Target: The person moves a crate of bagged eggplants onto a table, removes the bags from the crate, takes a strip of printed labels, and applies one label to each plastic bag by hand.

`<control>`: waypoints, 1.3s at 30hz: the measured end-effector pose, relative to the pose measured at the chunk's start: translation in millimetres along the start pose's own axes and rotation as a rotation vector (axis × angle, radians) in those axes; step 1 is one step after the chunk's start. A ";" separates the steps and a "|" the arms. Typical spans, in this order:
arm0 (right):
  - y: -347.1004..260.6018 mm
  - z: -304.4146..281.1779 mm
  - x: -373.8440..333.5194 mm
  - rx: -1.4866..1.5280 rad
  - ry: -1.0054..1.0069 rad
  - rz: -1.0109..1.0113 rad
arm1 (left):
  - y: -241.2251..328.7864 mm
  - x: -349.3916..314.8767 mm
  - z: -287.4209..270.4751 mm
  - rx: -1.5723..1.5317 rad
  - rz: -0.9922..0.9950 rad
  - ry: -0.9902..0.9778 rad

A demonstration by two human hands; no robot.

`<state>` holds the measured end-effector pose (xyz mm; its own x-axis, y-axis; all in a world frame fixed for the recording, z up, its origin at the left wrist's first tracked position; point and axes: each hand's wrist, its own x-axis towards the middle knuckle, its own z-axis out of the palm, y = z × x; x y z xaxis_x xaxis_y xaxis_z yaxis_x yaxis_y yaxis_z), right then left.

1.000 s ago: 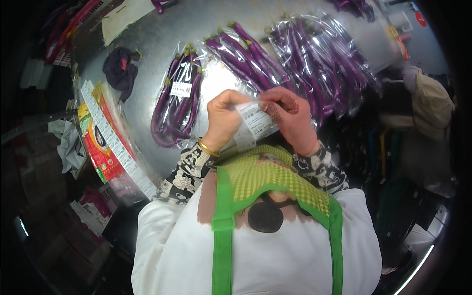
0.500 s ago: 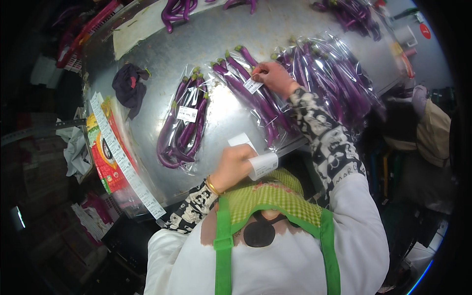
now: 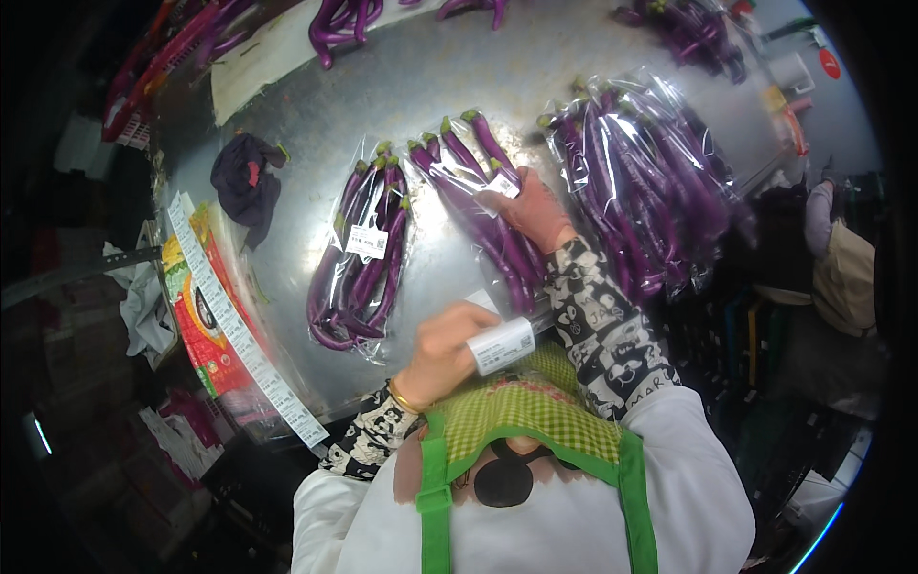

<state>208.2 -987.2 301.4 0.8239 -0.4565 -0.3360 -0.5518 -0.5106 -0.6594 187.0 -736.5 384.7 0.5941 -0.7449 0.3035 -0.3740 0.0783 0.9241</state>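
Observation:
My left hand (image 3: 448, 346) is closed on a strip of white label stickers (image 3: 501, 346), low over the table's near edge. My right hand (image 3: 537, 209) wraps round the right side of a clear bag of long purple eggplants (image 3: 478, 223), its thumb toward the bag's middle. A white label (image 3: 502, 185) shows on that bag beside the fingers; part of it is covered. To the left lies another bag of eggplants (image 3: 361, 273) bearing a label (image 3: 366, 241). Several bagged eggplants (image 3: 636, 177) lie heaped on the right.
The metal table (image 3: 316, 113) carries a dark cloth (image 3: 249, 177) at left. Along its left edge lie a long label strip (image 3: 247, 330) and red-yellow packaging (image 3: 206, 325). Loose eggplants (image 3: 342, 21) sit at the far edge, more (image 3: 684, 38) at far right. A red crate (image 3: 158, 81) stands far left.
My right hand has moved down from the label and now grips the bag's side. A gap has opened between this bag and the right heap. My left hand has shifted slightly left and nearer.

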 end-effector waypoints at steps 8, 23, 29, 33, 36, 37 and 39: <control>-58.0 -44.3 -59.1 0.762 -0.473 -0.062 | -10.1 3.0 -18.5 0.382 0.112 0.070; -84.1 -64.7 -109.1 0.964 -0.577 0.013 | 10.5 20.9 -33.6 0.507 0.220 0.053; -80.0 -56.7 -112.7 1.044 -0.548 0.031 | 18.6 23.9 -32.7 0.510 0.220 0.022; -74.8 -52.4 -112.3 1.004 -0.526 0.020 | 17.7 25.5 -32.9 0.498 0.204 0.010; -66.5 -49.6 -111.0 0.910 -0.529 0.081 | 15.5 27.5 -31.7 0.542 0.183 0.007; -68.9 -49.1 -112.0 0.948 -0.516 0.082 | 16.5 28.9 -31.4 0.564 0.170 0.001; -76.0 -46.6 -115.3 1.026 -0.488 0.088 | 17.6 31.4 -31.0 0.612 0.145 -0.021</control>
<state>149.2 -929.8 421.7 0.8738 -0.0143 -0.4861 -0.4289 0.4486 -0.7841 221.1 -738.0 417.7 0.4953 -0.7684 0.4052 -0.7931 -0.2097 0.5718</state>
